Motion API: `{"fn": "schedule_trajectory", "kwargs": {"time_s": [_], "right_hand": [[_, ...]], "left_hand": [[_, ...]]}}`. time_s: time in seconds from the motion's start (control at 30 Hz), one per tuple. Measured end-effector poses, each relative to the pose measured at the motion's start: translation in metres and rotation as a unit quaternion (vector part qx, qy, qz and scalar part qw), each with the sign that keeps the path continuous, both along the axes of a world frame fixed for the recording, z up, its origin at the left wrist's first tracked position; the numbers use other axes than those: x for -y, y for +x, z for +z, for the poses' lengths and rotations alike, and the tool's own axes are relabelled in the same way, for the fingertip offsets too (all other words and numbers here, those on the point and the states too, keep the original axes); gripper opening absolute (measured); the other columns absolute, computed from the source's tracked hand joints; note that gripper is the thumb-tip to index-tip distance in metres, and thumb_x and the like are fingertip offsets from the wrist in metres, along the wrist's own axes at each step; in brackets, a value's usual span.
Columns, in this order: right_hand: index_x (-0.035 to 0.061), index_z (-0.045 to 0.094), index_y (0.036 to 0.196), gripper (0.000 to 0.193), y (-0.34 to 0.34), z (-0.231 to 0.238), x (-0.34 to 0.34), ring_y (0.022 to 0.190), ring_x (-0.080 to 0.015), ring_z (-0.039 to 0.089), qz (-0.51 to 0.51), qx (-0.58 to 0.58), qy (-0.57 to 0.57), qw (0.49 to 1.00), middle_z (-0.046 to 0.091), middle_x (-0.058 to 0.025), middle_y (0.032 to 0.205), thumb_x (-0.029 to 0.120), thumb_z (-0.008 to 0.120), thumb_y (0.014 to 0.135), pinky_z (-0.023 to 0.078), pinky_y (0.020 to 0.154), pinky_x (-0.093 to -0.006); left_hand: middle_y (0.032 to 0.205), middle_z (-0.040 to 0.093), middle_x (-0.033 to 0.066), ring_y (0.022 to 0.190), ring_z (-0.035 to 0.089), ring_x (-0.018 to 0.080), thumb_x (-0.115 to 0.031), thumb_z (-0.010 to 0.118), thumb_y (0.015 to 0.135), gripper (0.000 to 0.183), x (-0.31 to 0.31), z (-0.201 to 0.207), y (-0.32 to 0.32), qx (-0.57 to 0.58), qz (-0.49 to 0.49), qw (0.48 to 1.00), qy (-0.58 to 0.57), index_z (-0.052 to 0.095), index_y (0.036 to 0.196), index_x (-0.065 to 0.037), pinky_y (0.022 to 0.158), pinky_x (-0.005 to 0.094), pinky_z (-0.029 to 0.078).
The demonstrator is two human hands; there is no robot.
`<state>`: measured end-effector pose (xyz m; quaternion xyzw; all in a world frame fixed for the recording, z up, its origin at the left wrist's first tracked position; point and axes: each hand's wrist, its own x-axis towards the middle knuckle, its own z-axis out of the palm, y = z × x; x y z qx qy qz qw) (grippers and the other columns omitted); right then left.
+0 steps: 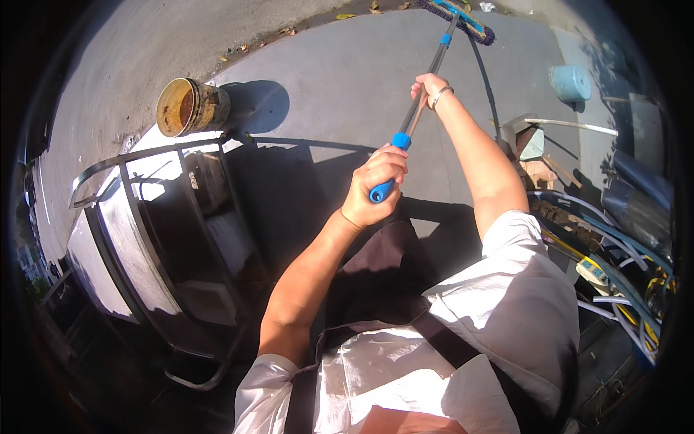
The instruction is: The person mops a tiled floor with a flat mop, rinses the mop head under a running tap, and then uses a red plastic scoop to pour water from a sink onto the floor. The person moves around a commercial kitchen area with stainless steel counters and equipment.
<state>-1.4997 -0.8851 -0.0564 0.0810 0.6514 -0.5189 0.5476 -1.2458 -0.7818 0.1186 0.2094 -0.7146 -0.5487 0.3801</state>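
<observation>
Both my hands hold a long broom with a dark shaft and blue grip pieces [417, 110]. My left hand [376, 186] is closed around the blue end of the handle, close to my chest. My right hand [428, 90], with a bracelet on the wrist, grips the shaft farther up. The broom's blue head with dark bristles [463, 18] rests on the grey concrete floor [340, 79] far ahead of me. I wear a white shirt and a dark apron.
A rusty round bucket [189, 106] stands at the upper left beside a metal railing [137, 210] and steps. Dry leaves [345, 14] lie along the floor's far edge. Hoses and cables [614, 267] pile up on the right, with a pale blue container [571, 82] behind them.
</observation>
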Motion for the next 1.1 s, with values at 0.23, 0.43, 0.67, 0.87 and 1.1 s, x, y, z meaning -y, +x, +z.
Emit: {"fn": "schedule_trajectory", "kwargs": {"time_s": [0.23, 0.43, 0.67, 0.87, 1.1], "right_hand": [[-0.0025, 0.046, 0.079, 0.012, 0.015, 0.034, -0.058, 0.056, -0.0256, 0.054, 0.12, 0.068, -0.084, 0.987, 0.051, -0.0137, 0.066, -0.001, 0.055, 0.072, 0.048, 0.053, -0.0371], [0.0079, 0.037, 0.077, 0.036, 0.183, 0.044, -0.178, 0.047, -0.012, 0.05, 0.135, 0.14, 0.112, 0.974, 0.042, -0.0014, 0.063, 0.026, 0.067, 0.082, 0.046, 0.041, -0.0235], [0.0104, 0.041, 0.065, 0.036, 0.371, 0.114, -0.392, 0.048, -0.0212, 0.049, 0.25, 0.259, 0.187, 0.914, 0.041, -0.0039, 0.05, 0.033, 0.065, 0.079, 0.045, 0.047, -0.038], [0.0062, 0.046, 0.097, 0.025, 0.461, 0.175, -0.505, 0.06, -0.0234, 0.053, 0.419, 0.314, 0.235, 0.819, 0.048, -0.0102, 0.075, 0.018, 0.063, 0.083, 0.053, 0.061, -0.0433], [0.0037, 0.042, 0.08, 0.012, 0.529, 0.123, -0.508, 0.055, -0.0224, 0.048, 0.359, 0.335, 0.32, 0.81, 0.043, -0.0094, 0.064, 0.006, 0.051, 0.088, 0.049, 0.055, -0.0419]], "left_hand": [[0.074, 0.056, 0.0077, 0.079, 0.058, 0.0285, 0.009, 0.052, 0.054, 0.02, -0.072, 0.084, 0.065, -0.041, -0.014, 0.999, 0.003, 0.052, 0.069, -0.005, 0.097, 0.0469, 0.036], [0.072, 0.056, 0.0103, 0.079, 0.058, 0.0276, 0.011, 0.052, 0.053, 0.019, -0.256, 0.205, 0.225, -0.04, 0.121, 0.988, 0.087, 0.053, 0.063, -0.006, 0.095, 0.049, 0.037], [0.057, 0.058, 0.0099, 0.061, 0.059, 0.026, 0.011, 0.067, 0.052, 0.019, -0.494, 0.328, 0.294, -0.045, 0.38, 0.918, 0.103, 0.057, 0.055, -0.005, 0.086, 0.0465, 0.045], [0.053, 0.057, 0.0064, 0.051, 0.056, 0.0204, 0.002, 0.068, 0.063, 0.019, -0.597, 0.408, 0.275, -0.028, 0.618, 0.782, 0.073, 0.054, 0.056, -0.008, 0.071, 0.0395, 0.048], [0.055, 0.044, 0.0012, 0.051, 0.046, 0.017, -0.022, 0.058, 0.08, 0.023, -0.613, 0.411, 0.274, -0.056, 0.626, 0.776, -0.052, 0.044, 0.065, -0.011, 0.062, 0.0363, 0.036]]}}
